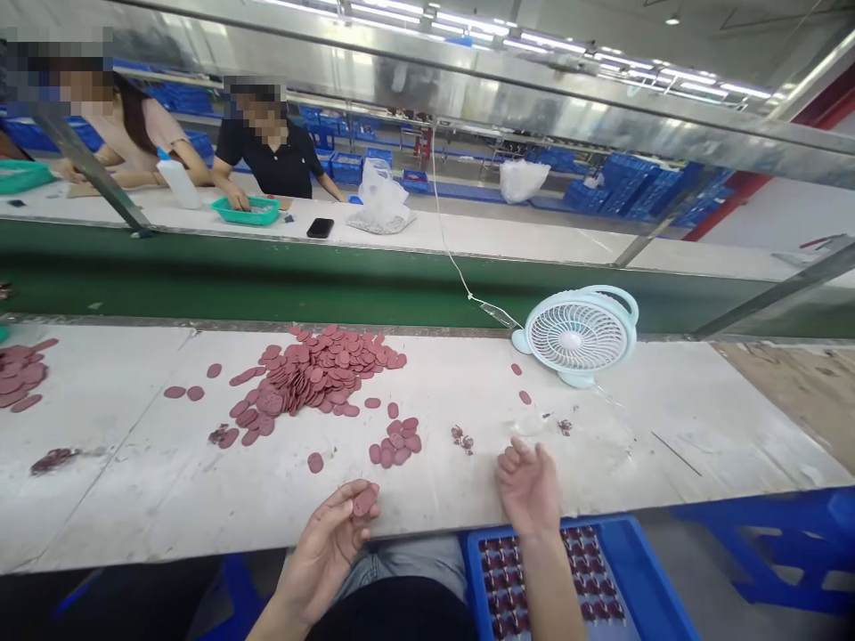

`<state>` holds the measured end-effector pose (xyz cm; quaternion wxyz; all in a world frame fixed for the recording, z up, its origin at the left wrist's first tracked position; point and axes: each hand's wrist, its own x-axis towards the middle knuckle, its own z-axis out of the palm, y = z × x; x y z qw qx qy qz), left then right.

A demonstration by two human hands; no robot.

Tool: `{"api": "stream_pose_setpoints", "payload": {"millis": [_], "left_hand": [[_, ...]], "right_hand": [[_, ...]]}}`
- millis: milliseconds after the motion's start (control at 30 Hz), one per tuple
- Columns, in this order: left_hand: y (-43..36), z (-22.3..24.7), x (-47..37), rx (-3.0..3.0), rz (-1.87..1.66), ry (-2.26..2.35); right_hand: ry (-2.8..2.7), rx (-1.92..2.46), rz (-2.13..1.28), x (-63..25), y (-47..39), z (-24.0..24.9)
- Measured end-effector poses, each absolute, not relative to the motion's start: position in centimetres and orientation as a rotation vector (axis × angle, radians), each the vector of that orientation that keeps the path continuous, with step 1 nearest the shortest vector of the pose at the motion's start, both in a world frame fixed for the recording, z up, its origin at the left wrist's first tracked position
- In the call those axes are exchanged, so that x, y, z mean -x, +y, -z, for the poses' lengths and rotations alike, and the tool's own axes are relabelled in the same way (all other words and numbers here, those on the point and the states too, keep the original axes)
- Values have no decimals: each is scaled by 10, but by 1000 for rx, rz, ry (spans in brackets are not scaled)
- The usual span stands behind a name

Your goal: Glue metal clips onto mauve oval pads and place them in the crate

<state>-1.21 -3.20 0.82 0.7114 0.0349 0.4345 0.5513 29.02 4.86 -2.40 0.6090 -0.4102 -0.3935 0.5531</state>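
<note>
My left hand (334, 539) pinches a dark red oval disc (364, 501) between thumb and fingers, just above the table's front edge. My right hand (527, 485) is turned palm up over the table, its fingers loosely curled and apart, with nothing visible in it. Just beyond its fingertips lie a clear plastic piece (531, 425) and a small dark red and silvery part (565, 427). A few similar small parts (462, 439) rest to its left. A small group of red discs (395, 442) lies between my hands, and a single disc (315, 462) sits beyond my left hand.
A large heap of red discs (327, 365) covers the table's middle left. A light blue fan (578, 334) stands at the back right, its cord hanging from above. Below my right forearm is a blue tray (651, 579) with rows of dark red parts. Two people sit across the table.
</note>
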Motion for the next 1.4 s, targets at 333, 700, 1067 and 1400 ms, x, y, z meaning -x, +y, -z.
{"api": "stream_pose_setpoints", "payload": {"millis": [333,700,1067,1400], "left_hand": [[-20,-21,-23,-119,-1080,727],[4,-16,-37,-147,-980,728],[6,-18,-36,-85,-1004,676],[8,-14,-33,-76,-1012,691]], "right_hand": [[-166,301,-1707,-324,102,31],[-630,1153,-1427,-217,29,-50],[-1063,1244,-1002,-173,10,-45],[-1195,1285,-897,-164,17,-50]]}}
